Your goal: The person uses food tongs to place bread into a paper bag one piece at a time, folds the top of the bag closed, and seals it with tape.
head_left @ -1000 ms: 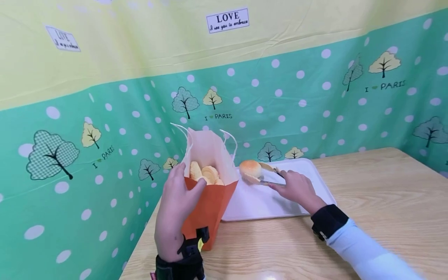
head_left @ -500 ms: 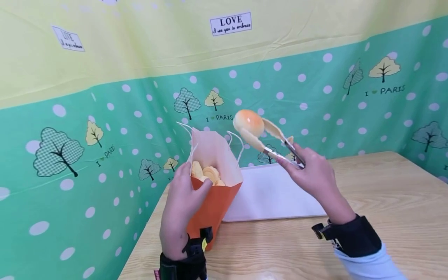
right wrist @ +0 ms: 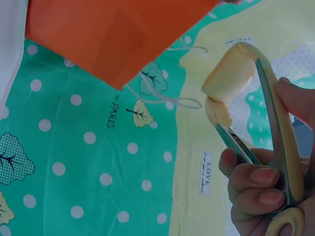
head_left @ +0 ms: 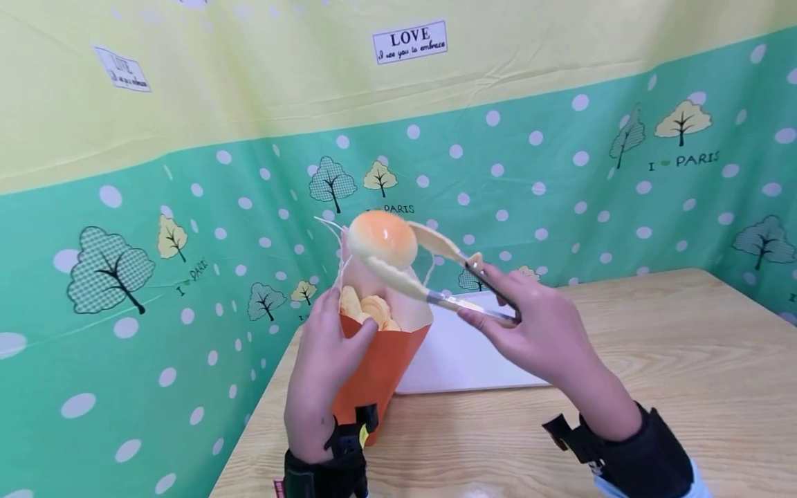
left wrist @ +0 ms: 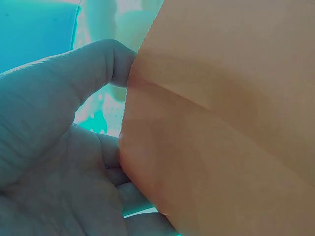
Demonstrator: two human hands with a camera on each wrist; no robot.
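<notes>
My left hand (head_left: 328, 349) grips the open top of an orange paper bag (head_left: 376, 363), its thumb over the rim by the pale inside. Several pale bread pieces (head_left: 373, 309) fill the bag near its mouth. The left wrist view has the bag's side (left wrist: 221, 123) between thumb and fingers. My right hand (head_left: 548, 335) squeezes a pair of tongs (head_left: 445, 299) with cream tips and metal arms. Between those tips a round golden-topped bun (head_left: 381, 235) hangs above the bag's mouth, overlapping its back panel. In the right wrist view the bun (right wrist: 229, 73) sits pinched at the tong tips.
Behind and right of the bag, a white tray (head_left: 448, 360) lies on the wooden table (head_left: 660, 346), partly hidden by my right hand. White string handles (head_left: 328, 223) stick up from the bag. A green and yellow printed curtain (head_left: 529, 228) hangs close behind the table.
The tongs have lifted the bun off the tray, then carried it left over the bag. My left hand has stayed on the bag's rim.
</notes>
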